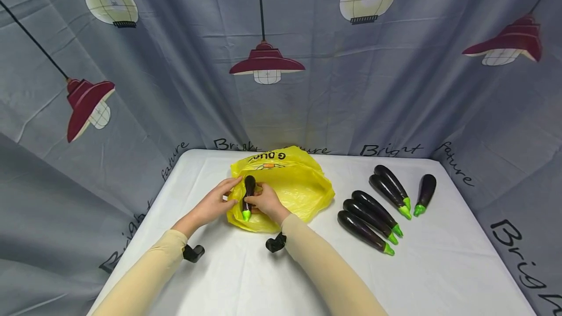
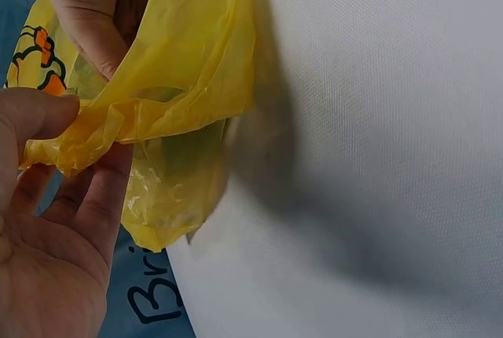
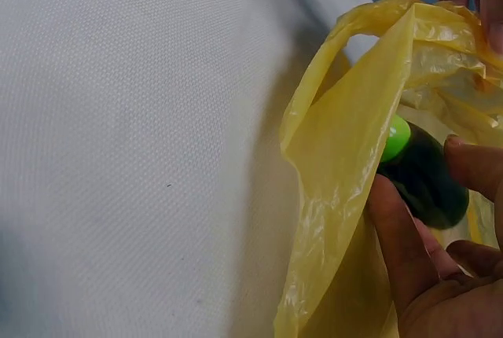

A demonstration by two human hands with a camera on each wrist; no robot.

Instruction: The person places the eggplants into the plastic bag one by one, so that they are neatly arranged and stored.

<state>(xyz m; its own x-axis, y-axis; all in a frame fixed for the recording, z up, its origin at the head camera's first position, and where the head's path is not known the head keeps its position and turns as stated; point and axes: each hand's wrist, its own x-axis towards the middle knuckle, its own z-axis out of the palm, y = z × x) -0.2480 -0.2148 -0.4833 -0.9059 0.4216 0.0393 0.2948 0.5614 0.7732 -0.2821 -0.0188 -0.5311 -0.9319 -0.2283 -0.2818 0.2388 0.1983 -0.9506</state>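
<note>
A yellow plastic bag (image 1: 303,191) lies on the table with its mouth spread toward me. My left hand (image 1: 215,201) pinches the bag's left edge between thumb and fingers, which the left wrist view shows close up. In my right hand (image 1: 267,202) is a dark eggplant (image 1: 250,187) with a bright green stem end, held inside the mouth of the bag. Its green end points toward me, near the bag's front edge. The right wrist view shows thumb and fingers around the eggplant (image 3: 428,177), partly behind the yellow film.
To the right, several eggplants (image 1: 362,230) lie on the white table (image 1: 439,277) in two groups, with a single eggplant (image 1: 425,194) at the far right. A grey curtain (image 1: 325,101) printed with lamps hangs around the table's back and sides.
</note>
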